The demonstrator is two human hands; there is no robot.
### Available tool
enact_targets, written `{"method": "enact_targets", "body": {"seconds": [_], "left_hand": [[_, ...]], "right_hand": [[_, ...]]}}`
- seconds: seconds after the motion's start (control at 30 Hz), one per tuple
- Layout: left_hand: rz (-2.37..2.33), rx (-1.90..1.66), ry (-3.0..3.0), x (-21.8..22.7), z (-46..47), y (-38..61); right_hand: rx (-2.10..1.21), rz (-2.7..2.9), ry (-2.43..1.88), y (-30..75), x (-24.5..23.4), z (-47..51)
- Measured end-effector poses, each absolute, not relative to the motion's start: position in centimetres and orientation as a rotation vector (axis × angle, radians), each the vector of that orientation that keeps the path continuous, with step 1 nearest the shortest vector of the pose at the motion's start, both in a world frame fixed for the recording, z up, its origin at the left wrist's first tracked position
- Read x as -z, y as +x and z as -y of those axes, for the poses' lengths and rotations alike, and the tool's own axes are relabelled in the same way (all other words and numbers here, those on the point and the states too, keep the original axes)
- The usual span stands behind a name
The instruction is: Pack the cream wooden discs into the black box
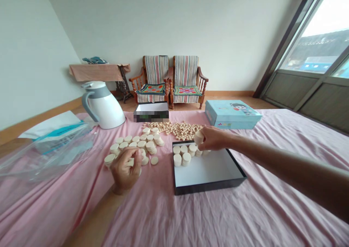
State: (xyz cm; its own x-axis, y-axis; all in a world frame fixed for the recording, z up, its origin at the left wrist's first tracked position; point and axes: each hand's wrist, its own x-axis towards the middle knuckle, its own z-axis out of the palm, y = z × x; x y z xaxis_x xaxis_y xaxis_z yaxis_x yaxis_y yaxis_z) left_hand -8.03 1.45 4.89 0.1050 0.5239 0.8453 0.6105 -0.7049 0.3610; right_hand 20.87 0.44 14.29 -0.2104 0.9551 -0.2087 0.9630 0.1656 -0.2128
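Observation:
Pinched in my right hand (215, 138) is a short stack of pale round wooden discs (199, 137), held above the far side of a shallow black box (209, 187) with a white inside. Several disc stacks (186, 159) stand in that box, toward its far left corner. My left hand (125, 170) is closed, its fingers curled round pale wooden discs (131, 162) that show between fingers and thumb; the hand hides part of them. Around and beyond it, many more discs (141, 144) lie stacked on the pink cloth, with a single disc (154, 160) to the right.
Small wooden pieces (185, 130) are heaped behind the discs. Farther back sit a second black box (151, 107) and a light blue carton (231, 114). A white jug (107, 107) and a clear plastic bag (54, 149) occupy the left. Two chairs (156, 76) stand beyond.

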Motion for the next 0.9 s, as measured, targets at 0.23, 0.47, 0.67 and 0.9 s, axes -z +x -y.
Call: {"method": "enact_targets", "body": {"seconds": [0.23,0.47,0.67,0.9], "left_hand": [[1.242,1.376,-3.319,-8.0,1.9,0.6],[1.537,0.554,-3.681,-6.5,-0.5,6.7],[1.462,0.427,-3.798,-5.4,-1.4,8.4],[1.474,0.492,-3.873,-4.4,-1.1,8.8]], "right_hand": [[0.461,-2.193,2.024,23.7,-9.7,2.2],[0.448,-2.168,2.017,23.1,-7.0,3.0],[0.408,-2.186,2.03,23.3,-5.7,2.9],[0.386,-2.218,1.993,23.8,-5.5,2.9]]}}
